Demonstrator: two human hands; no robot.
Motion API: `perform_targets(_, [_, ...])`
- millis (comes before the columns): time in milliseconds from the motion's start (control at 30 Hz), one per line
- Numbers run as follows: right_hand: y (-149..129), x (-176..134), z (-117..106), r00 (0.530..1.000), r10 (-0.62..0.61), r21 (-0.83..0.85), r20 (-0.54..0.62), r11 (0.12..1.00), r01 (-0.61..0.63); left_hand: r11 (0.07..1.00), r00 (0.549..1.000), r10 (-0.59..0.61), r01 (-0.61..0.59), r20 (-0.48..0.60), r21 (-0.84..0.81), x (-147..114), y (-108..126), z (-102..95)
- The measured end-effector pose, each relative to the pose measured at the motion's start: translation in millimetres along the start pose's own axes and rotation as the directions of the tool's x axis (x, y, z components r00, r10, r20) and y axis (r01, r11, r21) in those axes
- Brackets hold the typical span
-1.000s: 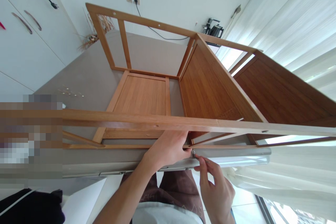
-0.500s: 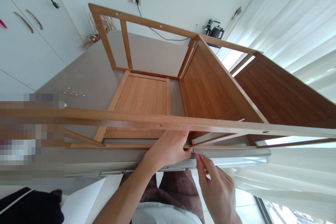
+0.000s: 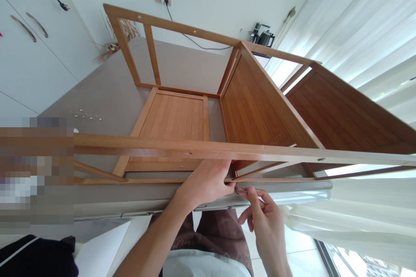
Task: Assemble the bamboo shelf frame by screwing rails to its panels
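A wooden shelf frame (image 3: 156,146) lies on its side, with slatted panels set between its long rails. My left hand (image 3: 204,186) is wrapped around its near lower rail close to a panel joint; its thumb shows in front and the other fingers are hidden behind the wood. Just right of that thumb, a thin bent hex key (image 3: 241,189) meets the rail at the joint. My right hand (image 3: 264,216) pinches the hex key's long arm between thumb and index finger, the remaining fingers loosely curled. Any screw under the key's tip is too small to make out.
The frame rests on a grey-covered table (image 3: 107,91), where several small pieces of hardware (image 3: 85,115) lie to the left. Dried stalks (image 3: 112,45) and a black kettle (image 3: 266,38) stand beyond. White curtains (image 3: 367,43) hang at right; dark cloth (image 3: 35,255) lies lower left.
My right hand has turned and shifted slightly, and the hex key's long arm now points to the right. My left hand keeps its hold on the frame. The view has shifted a little.
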State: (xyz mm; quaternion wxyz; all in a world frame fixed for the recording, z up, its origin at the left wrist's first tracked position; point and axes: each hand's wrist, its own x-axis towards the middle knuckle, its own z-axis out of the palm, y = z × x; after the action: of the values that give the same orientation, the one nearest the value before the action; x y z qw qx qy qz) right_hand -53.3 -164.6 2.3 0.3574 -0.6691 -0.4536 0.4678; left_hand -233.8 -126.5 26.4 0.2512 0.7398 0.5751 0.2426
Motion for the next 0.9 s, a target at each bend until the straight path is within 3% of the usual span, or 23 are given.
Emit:
perform_targets(133, [6.0, 1.9, 2.4, 0.999, 0.052, 0.137, -0.005, 0.989, -0.051, 1.000, 1.000, -0.005, 0.005, -0.006, 0.002, 0.6, 0.5, -0.7])
perform_targets(333, [13.3, 1.7, 2.4, 0.999, 0.044, 0.151, -0.006, 0.988, -0.042, 0.999, 0.999, -0.037, 0.037, 0.032, 0.012, 0.3, 3.1, -3.0])
perform_targets(633, [13.9, 9.8, -3.1, 0.999, -0.028, 0.046, 0.015, 0.999, 0.028, 0.999, 0.999, -0.037, 0.037, 0.031, 0.006, 0.0, 3.9, -3.4])
perform_targets(800, [4.3, -0.7, -0.6, 0.991, -0.113, -0.082, -0.065, 0.991, 0.108, 1.000, 0.999, -0.030, 0.030, 0.037, 0.005, 0.5, 4.8, -5.1])
perform_targets(900, [4.3, -8.2, 0.7, 0.966, -0.231, -0.181, -0.118, 0.961, 0.208, 1.000, 0.999, -0.030, 0.030, 0.039, 0.007, 0.2, 4.0, -5.2])
